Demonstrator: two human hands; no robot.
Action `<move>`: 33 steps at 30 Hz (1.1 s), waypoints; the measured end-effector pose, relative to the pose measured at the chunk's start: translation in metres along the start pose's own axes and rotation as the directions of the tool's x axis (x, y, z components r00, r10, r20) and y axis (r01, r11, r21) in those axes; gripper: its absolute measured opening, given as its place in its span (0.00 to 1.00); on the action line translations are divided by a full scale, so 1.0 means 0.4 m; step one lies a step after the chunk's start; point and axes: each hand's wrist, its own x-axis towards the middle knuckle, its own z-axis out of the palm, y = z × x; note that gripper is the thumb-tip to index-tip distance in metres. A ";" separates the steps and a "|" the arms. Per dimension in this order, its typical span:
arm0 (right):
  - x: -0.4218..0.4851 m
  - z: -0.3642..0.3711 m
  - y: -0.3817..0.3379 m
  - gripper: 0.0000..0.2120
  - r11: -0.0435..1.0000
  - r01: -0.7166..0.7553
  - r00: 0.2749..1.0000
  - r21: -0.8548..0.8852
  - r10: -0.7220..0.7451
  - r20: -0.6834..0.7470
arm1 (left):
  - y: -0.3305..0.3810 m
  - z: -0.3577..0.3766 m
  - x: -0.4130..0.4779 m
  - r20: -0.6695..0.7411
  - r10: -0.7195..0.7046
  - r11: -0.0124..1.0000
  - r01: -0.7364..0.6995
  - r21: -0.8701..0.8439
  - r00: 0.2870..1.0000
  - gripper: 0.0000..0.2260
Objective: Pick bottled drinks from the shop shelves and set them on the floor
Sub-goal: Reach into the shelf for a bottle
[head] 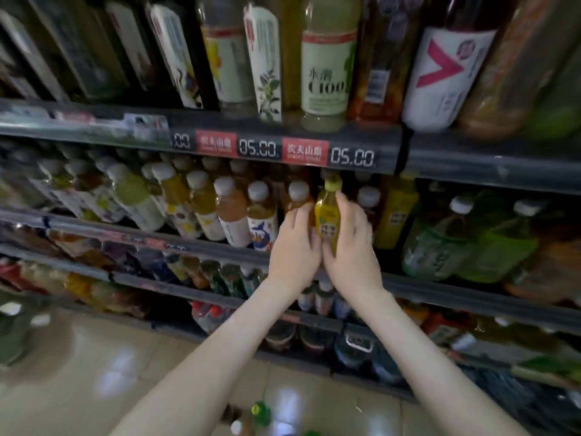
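1. Shelves (471, 174): dark metal tiers packed with bottled drinks; the upper rail carries price tags (352, 157) reading 05.00.
2. Floor (94, 357): glossy pale tile below the bottom tier. Several bottles (261, 412) stand on it at the lower edge of the view, blurred; one has a green cap.
3. Left hand (294, 247): bare forearm reaching up to the second tier, fingers laid along the left side of the yellow bottle (328, 215), thumb tucked below it.
4. Right hand (353, 243): wrapped round the bottle's right side, index fingertip near the neck. The two hands meet at the thumbs, both clasping the same bottle.
5. Yellow bottle: roughly upright at the front of the second tier, just under the price rail, beside white-capped neighbours. Cap (332, 184) is yellow-green.
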 end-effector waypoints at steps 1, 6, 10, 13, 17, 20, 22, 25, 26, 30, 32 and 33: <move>0.022 0.006 0.002 0.34 0.998 -0.007 1.000 -0.070 0.007 0.001 | -0.007 -0.004 0.015 0.024 0.029 0.999 -0.029 0.019 0.999 0.19; 0.112 0.072 0.037 0.34 0.956 -0.025 0.983 -0.291 0.076 0.164 | -0.072 0.002 0.046 0.154 0.059 0.965 -0.096 0.245 0.986 0.27; 0.130 0.114 0.057 0.33 0.939 -0.088 0.979 -0.332 0.142 0.144 | -0.135 0.000 0.064 0.295 0.082 0.923 -0.184 0.339 0.952 0.32; 0.124 0.117 0.054 0.30 0.931 -0.077 0.982 -0.356 0.133 0.137 | -0.154 0.000 0.076 0.367 0.082 0.911 -0.219 0.350 0.927 0.31; 0.077 0.103 0.045 0.30 0.927 0.097 0.986 -0.361 -0.041 0.159 | -0.156 0.019 0.080 0.404 0.043 0.918 -0.196 0.345 0.914 0.30; 0.031 0.084 0.057 0.31 0.947 0.142 0.987 -0.288 -0.115 0.108 | -0.156 0.034 0.077 0.416 0.030 0.913 -0.195 0.359 0.909 0.32; 0.001 0.066 0.073 0.32 0.961 0.176 0.982 -0.213 -0.158 0.099 | -0.154 0.042 0.074 0.430 0.010 0.902 -0.194 0.387 0.903 0.33; -0.025 0.020 0.094 0.31 0.953 0.264 0.964 -0.148 -0.256 0.067 | -0.133 0.053 0.056 0.366 -0.039 0.866 -0.151 0.476 0.930 0.34; -0.026 -0.001 0.097 0.30 0.953 0.267 0.964 -0.145 -0.261 0.058 | -0.119 0.058 0.044 0.330 -0.039 0.856 -0.138 0.498 0.943 0.35; -0.028 -0.089 0.111 0.26 0.971 0.181 0.982 -0.156 -0.170 0.078 | -0.059 0.095 -0.005 0.385 0.092 0.865 -0.265 0.426 0.918 0.40; -0.033 -0.123 0.126 0.25 0.978 0.132 0.987 -0.163 -0.115 0.110 | -0.035 0.114 -0.010 0.458 0.133 0.848 -0.340 0.407 0.879 0.40; -0.036 -0.137 0.136 0.25 0.978 0.119 0.988 -0.173 -0.099 0.117 | -0.027 0.121 -0.008 0.489 0.131 0.838 -0.360 0.409 0.862 0.39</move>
